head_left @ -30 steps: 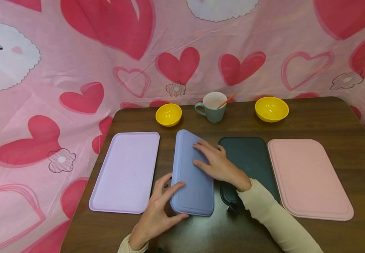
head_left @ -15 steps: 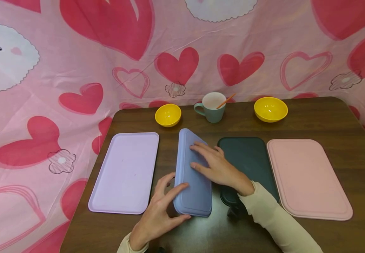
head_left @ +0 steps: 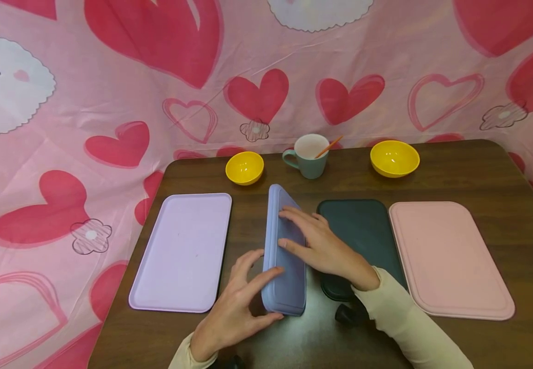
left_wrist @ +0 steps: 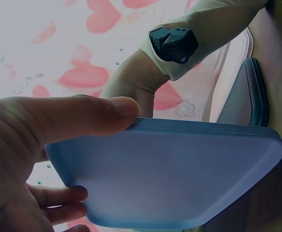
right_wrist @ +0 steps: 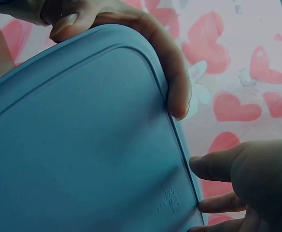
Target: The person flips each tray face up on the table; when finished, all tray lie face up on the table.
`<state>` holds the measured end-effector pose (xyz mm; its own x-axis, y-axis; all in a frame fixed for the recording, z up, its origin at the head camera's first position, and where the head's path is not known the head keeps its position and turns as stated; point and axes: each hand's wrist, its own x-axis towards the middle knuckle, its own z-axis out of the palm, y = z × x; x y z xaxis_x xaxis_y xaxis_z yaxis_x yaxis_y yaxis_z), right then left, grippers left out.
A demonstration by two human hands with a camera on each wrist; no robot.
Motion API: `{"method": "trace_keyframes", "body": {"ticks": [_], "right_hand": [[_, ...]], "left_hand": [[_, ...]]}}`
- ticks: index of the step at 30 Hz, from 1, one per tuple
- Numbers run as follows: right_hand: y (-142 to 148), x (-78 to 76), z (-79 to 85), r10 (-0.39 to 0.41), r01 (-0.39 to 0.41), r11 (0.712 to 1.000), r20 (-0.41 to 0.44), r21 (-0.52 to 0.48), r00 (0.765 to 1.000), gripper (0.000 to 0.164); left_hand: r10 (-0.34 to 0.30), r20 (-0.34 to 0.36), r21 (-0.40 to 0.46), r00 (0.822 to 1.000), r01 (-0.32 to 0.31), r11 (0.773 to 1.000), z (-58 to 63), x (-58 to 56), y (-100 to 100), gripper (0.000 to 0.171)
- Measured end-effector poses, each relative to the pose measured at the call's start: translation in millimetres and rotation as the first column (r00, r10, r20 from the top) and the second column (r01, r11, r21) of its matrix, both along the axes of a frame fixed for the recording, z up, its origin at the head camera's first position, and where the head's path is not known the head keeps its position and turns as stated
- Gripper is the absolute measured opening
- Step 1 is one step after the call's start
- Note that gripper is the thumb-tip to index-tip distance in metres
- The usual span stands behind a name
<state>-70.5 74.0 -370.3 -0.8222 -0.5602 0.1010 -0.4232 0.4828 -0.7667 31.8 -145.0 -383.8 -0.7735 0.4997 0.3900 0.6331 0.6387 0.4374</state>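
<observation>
The blue tray (head_left: 293,279), tilted over mid worktop (head_left: 349,189), looks light, stiff, slick; we'd hold its rim. Our left grip (head_left: 234,302) clamps its near corner; our right grip (head_left: 319,241) rests loose-fingered against it.

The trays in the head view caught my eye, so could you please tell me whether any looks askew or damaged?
Only the blue tray is askew: the left hand grips it, tilted steeply, while the lilac tray, dark green tray and pink tray lie flat on the table. No damage is visible.
</observation>
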Motion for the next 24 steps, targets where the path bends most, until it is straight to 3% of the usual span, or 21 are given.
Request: {"method": "trace_keyframes", "body": {"ticks": [5,13,24], "right_hand": [[3,1.2,4.6,-0.001,0.001,1.000,0.004,-0.006,1.000,0.059],[7,1.1,9.3,-0.012,0.012,1.000,0.037,-0.015,0.999,0.064],[13,1.8,12.1,-0.024,0.025,0.999,0.034,-0.031,0.999,0.063]], "left_hand": [[-0.050,-0.072,0.005,0.996,0.050,0.999,1.4,-2.8,4,0.084],[-0.090,-0.125,-0.001,0.988,0.090,0.996,5.3,-7.2,12,0.083],[-0.134,-0.095,-0.009,0.986,0.134,0.991,6.5,-13.4,20,0.078]]}}
